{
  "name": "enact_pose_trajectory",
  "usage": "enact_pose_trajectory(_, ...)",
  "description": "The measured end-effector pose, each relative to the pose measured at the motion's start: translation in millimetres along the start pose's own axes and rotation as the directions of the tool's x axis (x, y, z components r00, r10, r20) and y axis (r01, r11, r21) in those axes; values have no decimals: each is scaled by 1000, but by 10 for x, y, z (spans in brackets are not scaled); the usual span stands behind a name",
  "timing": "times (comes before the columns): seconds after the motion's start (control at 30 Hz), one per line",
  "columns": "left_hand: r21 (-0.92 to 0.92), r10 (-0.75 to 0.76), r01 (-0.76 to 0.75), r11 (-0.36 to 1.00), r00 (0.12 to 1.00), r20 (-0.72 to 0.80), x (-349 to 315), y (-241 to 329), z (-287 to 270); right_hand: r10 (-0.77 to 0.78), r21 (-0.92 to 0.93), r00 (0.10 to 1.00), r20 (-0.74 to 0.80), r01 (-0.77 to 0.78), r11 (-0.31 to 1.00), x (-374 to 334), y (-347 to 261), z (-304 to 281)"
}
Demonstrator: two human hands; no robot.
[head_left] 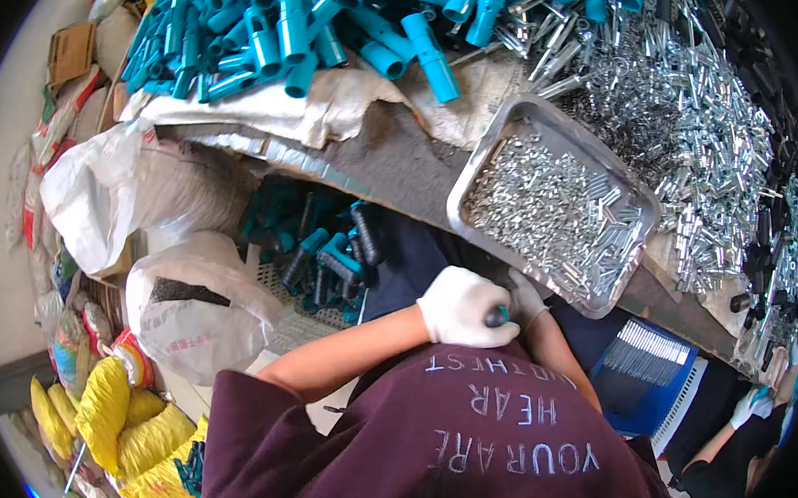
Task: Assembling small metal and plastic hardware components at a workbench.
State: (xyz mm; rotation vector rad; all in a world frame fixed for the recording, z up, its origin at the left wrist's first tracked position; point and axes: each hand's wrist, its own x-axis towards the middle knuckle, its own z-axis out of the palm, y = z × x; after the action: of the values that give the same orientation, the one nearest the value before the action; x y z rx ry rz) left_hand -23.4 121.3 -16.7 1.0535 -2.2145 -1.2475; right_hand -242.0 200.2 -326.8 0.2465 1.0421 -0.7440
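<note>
Part with a black rounded end and a bit of teal [494, 318], in hand, just in front of the wearer's maroon shirt [513, 417]. Black end shows at the right side of the fist; teal just beside it. Rest is hidden in the glove, so can't tell the full long axis or where the far end points.

Left hand [458, 302], white glove, fist clamped around the part. Right hand [526, 297], greyish-white glove, right beside it, partly hidden; can't tell if its fingers are together or grip anything.

Beyond the hands, a rectangular silver metal tray [485, 155] sits slanted at the grey worktable's [393, 161] near edge, filled with small silver metal pieces [544, 206]. Teal plastic tubes [291, 25] heaped at the far side; loose shiny metal pins [708, 163] heaped right of the tray.

Left of the hands, lower down: teal-and-black handle-like pieces [337, 258], white plastic sacks [195, 309], yellow sacks [105, 408]. Right: blue box [634, 410] with silver rods [645, 352] in a row. Far lower right, a co-worker's gloved hand [749, 408] near something teal.
</note>
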Motion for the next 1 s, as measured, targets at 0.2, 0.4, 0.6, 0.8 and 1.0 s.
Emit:
enact_pose_trajectory(0.2, -38, 293, -301, 953, 947, -132, -91, 273, -130, -143, 294, 986, -82, 161, 942, 269, -284, -164)
enact_pose_trajectory(0.4, -94, 205, -223, 970, 963, -174, -585, 369, -1359, -92, -293, 994, 65, 107, 950, -1151, -390, 1124)
enact_pose_trajectory(0.6, 81, 144, -133, 988, 977, -155, -886, 766, -2453, -180, -113, 984, 11, 180, 977, -1402, -388, 607)
enact_pose_trajectory(0.8, 642, -205, 240, 728, 970, -131, -880, -223, -2068, -157, -142, 977, 144, 178, 974, -1304, -324, 628)
enact_pose_trajectory(1.0, 438, -530, 378, 816, 792, 303, -331, -213, -1627, -187, -115, 977, 97, 198, 973, -1399, -365, 615)
